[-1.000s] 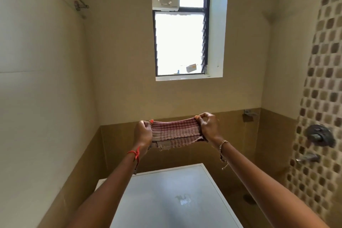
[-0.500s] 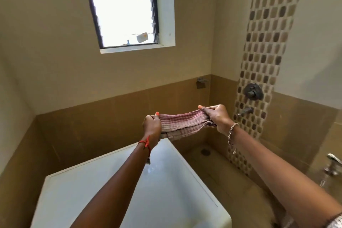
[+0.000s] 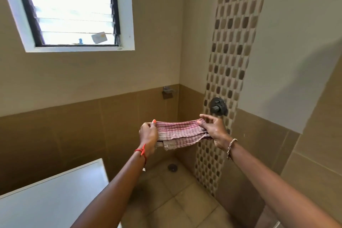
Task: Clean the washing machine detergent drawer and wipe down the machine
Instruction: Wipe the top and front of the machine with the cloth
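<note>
A red-and-beige checked cloth (image 3: 178, 134) is stretched out in the air between my hands, folded in layers. My left hand (image 3: 148, 136) grips its left end, and my right hand (image 3: 212, 130) pinches its right end between thumb and fingers. The white top of the washing machine (image 3: 51, 198) shows at the lower left, below and left of the cloth. The detergent drawer is out of view.
A tiled shower corner lies ahead, with a dark wall valve (image 3: 218, 106) on the mosaic strip and a floor drain (image 3: 172, 167) below the cloth. A small metal fitting (image 3: 167, 90) sits on the back wall. A louvred window (image 3: 72, 7) is up left.
The view has swung right, so the washing machine slid from the centre to the lower left. Both hands kept the cloth stretched and now hold it over the shower floor.
</note>
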